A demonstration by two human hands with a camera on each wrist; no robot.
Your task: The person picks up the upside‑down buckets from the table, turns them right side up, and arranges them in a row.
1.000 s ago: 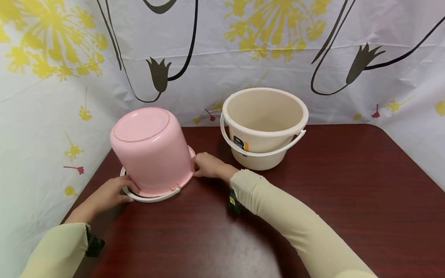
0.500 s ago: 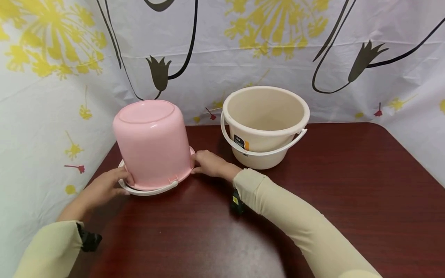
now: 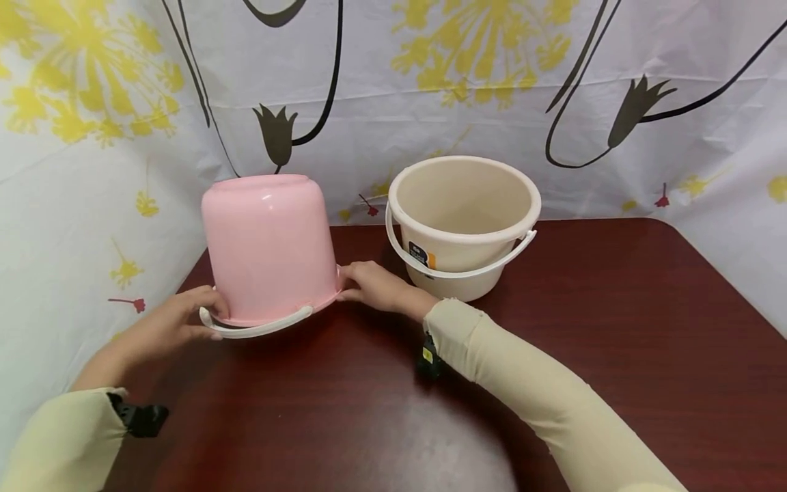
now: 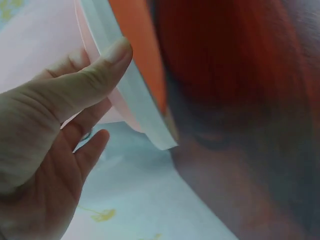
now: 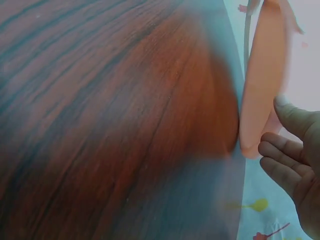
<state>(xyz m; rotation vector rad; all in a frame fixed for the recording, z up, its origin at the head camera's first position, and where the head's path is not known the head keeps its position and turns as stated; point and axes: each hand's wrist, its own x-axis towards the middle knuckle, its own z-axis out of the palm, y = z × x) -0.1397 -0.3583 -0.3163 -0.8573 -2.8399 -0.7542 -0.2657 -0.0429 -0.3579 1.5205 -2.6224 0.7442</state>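
A pink bucket (image 3: 270,246) is held upside down at the left of the table, its bottom facing up. Its white handle (image 3: 258,330) hangs along the front of the rim. My left hand (image 3: 169,324) grips the left side of the rim; in the left wrist view the thumb (image 4: 107,62) presses the handle, with fingers behind on the pink wall. At the right side of the rim, my right hand (image 3: 378,285) pinches the edge. Both wrist views show the bucket's open mouth (image 5: 262,80) off the tabletop. The fingertips behind the rim are partly hidden.
A cream bucket (image 3: 424,222) stands upright at the back middle, close to my right hand, its white handle (image 3: 461,272) lowered in front. The dark red table (image 3: 344,410) ends at a patterned white sheet (image 3: 356,75) behind and at the left.
The pink bucket has risen and tipped, so its flat bottom has turned out of sight and its mouth has left the table. Both hands have moved up with it, keeping their grip.
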